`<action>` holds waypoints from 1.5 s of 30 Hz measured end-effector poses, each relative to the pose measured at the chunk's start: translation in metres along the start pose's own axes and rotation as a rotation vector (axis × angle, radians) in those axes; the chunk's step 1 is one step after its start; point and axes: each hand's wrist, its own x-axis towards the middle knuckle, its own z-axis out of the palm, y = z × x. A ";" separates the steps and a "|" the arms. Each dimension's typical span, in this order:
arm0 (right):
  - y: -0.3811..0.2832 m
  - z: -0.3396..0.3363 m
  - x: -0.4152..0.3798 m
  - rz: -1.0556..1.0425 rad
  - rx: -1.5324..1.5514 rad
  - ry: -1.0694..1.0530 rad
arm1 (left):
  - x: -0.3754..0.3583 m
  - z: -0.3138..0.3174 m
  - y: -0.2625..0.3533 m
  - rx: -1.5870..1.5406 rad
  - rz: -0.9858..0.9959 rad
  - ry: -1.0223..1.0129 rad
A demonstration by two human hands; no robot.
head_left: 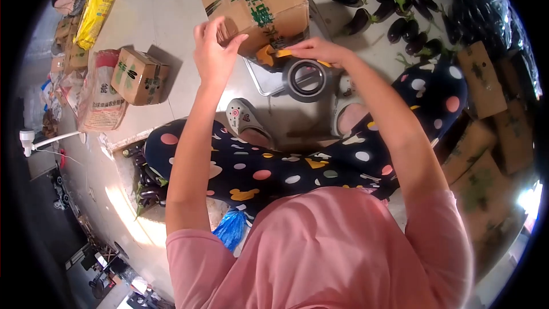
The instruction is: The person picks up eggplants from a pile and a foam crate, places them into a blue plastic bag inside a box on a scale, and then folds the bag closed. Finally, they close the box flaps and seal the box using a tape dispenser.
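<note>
A cardboard box (240, 6) printed with green characters and an eggplant picture stands in front of me, at the top of the head view. At its near left corner is my left hand (216, 54), with thumb and fingers apart and nothing held between them. My right hand (323, 51) grips a tape dispenser (265, 56) with orange-yellow parts, close against the box's near right lower side. A large roll of tape (307, 81) hangs on the dispenser below that hand. Under the box, a bent metal frame (258, 83) shows.
Many loose eggplants (394, 8) lie on the floor at the right, beside plastic wrapping (486, 6). Flattened cardboard (483, 80) leans at the far right. To the left are a smaller box (140, 77), a printed sack (100, 100) and a yellow bag (97, 14). More eggplants (147, 180) lie by my left knee.
</note>
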 end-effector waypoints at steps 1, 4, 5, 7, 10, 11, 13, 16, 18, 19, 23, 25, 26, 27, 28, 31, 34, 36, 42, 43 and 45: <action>0.003 -0.004 -0.001 0.025 0.021 -0.028 | -0.001 0.000 -0.001 -0.058 -0.018 -0.005; 0.005 0.008 0.005 -0.020 0.061 0.054 | -0.007 0.014 -0.010 -0.030 0.075 0.044; 0.005 0.013 0.012 -0.003 0.103 0.080 | -0.008 0.018 -0.010 0.015 0.127 0.068; 0.006 0.020 0.019 -0.021 0.129 0.088 | -0.003 0.016 -0.017 0.013 0.079 0.052; -0.003 0.026 0.013 -0.030 0.081 0.077 | -0.002 0.008 -0.018 -0.043 0.053 0.017; -0.002 0.022 0.012 -0.015 0.076 0.075 | 0.001 0.007 -0.018 -0.072 0.060 0.004; 0.001 0.015 0.006 0.015 0.084 0.081 | 0.004 0.004 -0.017 -0.086 0.076 0.014; 0.007 0.020 0.006 0.010 0.102 0.122 | -0.008 0.011 -0.012 -0.116 0.043 0.029; 0.007 0.028 0.020 -0.003 0.118 0.193 | -0.007 0.013 -0.012 -0.129 0.029 0.055; 0.006 0.027 0.024 -0.022 0.124 0.152 | -0.007 0.014 -0.013 -0.138 0.024 0.071; -0.005 0.082 0.070 -0.321 -0.761 0.134 | -0.017 0.027 0.003 -0.109 0.189 0.135; 0.033 0.116 0.094 -0.695 -0.887 0.218 | -0.027 0.032 0.015 -0.222 0.166 0.091; 0.031 0.127 0.082 -0.541 -0.900 0.099 | -0.028 0.026 0.018 -0.251 0.117 0.057; 0.028 0.138 0.069 -0.383 -0.920 -0.012 | -0.023 0.019 0.018 -0.351 0.027 0.017; 0.011 0.145 0.046 0.083 -1.034 -0.249 | -0.021 0.012 0.015 -0.448 -0.068 -0.024; 0.097 0.134 0.036 0.021 -1.080 -0.227 | -0.012 0.010 -0.014 -0.971 -0.515 0.055; 0.137 0.130 0.020 -0.019 -1.221 -0.154 | -0.044 0.039 -0.024 -1.183 -1.221 0.401; 0.192 0.122 0.023 -0.156 -1.222 -0.053 | -0.071 0.059 -0.011 -1.429 -1.620 0.205; 0.088 0.118 0.005 0.290 -1.181 -0.337 | -0.045 0.080 -0.010 -2.311 -1.729 0.305; 0.050 0.114 -0.004 0.209 -1.150 -0.325 | -0.036 0.071 -0.028 -2.347 -1.762 0.298; -0.024 0.103 -0.016 -0.044 -0.853 -0.200 | -0.029 0.048 -0.042 -2.307 -1.841 0.405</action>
